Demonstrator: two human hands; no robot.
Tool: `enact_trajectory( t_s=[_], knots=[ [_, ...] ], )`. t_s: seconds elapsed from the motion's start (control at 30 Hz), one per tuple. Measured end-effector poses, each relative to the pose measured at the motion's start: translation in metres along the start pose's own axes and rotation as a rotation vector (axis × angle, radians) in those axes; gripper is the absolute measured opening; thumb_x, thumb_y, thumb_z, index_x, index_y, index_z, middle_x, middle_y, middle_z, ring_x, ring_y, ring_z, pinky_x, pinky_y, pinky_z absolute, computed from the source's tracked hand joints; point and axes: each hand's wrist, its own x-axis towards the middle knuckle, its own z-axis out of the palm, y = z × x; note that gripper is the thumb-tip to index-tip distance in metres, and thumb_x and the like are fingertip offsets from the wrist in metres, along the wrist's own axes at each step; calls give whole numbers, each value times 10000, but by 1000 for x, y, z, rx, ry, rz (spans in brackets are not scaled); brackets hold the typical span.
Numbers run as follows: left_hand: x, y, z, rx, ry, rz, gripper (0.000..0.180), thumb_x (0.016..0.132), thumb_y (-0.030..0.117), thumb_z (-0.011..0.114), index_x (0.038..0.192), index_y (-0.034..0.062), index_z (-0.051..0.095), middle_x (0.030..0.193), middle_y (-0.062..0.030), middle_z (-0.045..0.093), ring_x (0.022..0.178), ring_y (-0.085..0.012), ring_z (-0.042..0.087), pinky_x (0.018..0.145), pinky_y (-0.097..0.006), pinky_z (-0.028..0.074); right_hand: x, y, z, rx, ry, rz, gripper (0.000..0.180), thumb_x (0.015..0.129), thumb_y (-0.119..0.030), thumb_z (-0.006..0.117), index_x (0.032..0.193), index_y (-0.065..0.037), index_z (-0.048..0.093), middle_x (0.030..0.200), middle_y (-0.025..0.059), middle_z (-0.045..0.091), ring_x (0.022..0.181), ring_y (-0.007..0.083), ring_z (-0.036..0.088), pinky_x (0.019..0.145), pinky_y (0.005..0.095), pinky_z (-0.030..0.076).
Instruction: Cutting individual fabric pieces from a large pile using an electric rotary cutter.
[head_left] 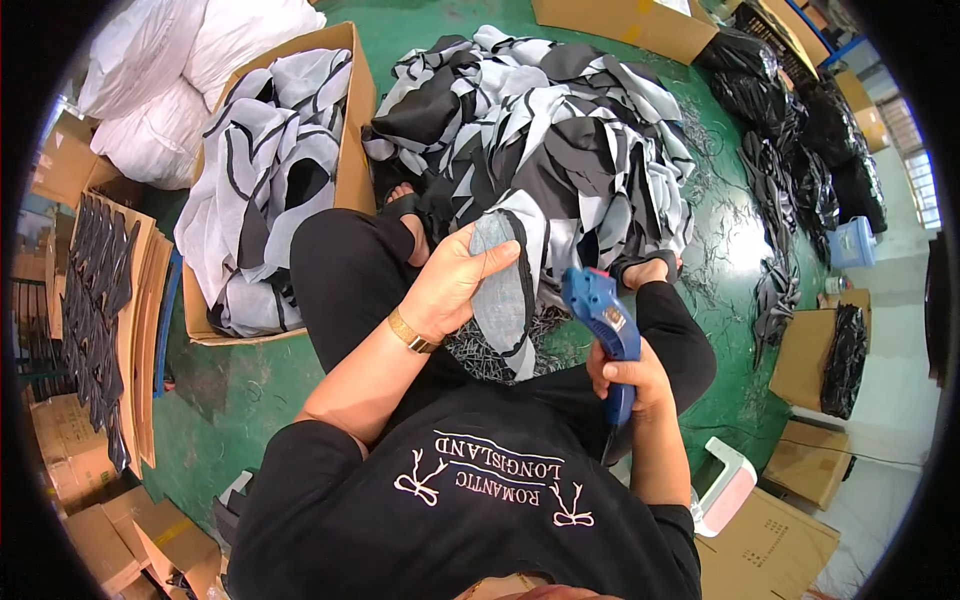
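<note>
Over my lap, I am holding a grey shoe piece [503,290] with black edging in my left hand [452,282], fingers wrapped around its upper end so it is hanging down between my knees. My right hand [632,378] is gripping the handle of a blue tagging gun [603,318], closed tight, and its nose is sitting just beside the piece's right edge (whether it is touching, I cannot tell). A big heap of similar grey, white and black pieces [545,120] is lying on the green floor [720,230] past my feet, so I am judging that plenty is left to work through. A cardboard box [350,130] on my left is holding more pieces [265,170], nearly full; these are probably the done ones, though I am only guessing. Dark scraps [480,355] are gathering under my hands.
</note>
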Motion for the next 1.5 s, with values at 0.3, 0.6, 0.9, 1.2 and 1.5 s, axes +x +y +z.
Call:
enact_trajectory(
  t_s=[0.3,0.6,0.9,1.2,1.5],
  knots=[
    [2,5,7,64,-86,-54,378,861,108,663,1195,-4,527,1066,-47,635,931,-134,619,840,-299,505,-7,13,-8,53,-81,148,325,620,-114,724,874,36,588,666,96,563,506,186,552,489,284,463],
    [-2,-1,12,120,-105,-75,326,860,33,646,1168,19,542,1032,-4,625,911,-82,588,830,-255,482,0,21,2,244,-150,127,305,629,-135,719,844,11,559,628,89,520,498,180,503,473,285,441],
    [2,-3,7,-26,-9,-54,211,930,144,575,1106,26,574,1028,-29,646,896,-113,625,795,-267,505,-2,-2,2,-34,195,-116,371,671,-194,718,928,11,545,706,101,555,582,183,539,513,280,456],
    [5,-5,5,-32,106,20,184,934,157,573,1043,10,595,965,-47,660,841,-131,642,763,-283,520,-31,-2,16,-470,320,-56,307,682,-32,716,961,24,601,768,28,592,619,96,549,562,245,457],
    [0,-9,9,74,45,99,174,924,114,580,1058,1,588,985,-43,654,847,-105,622,784,-270,501,-24,3,21,-560,360,-75,304,702,-80,723,964,17,603,695,-8,568,596,64,501,547,229,417]
  ],
)
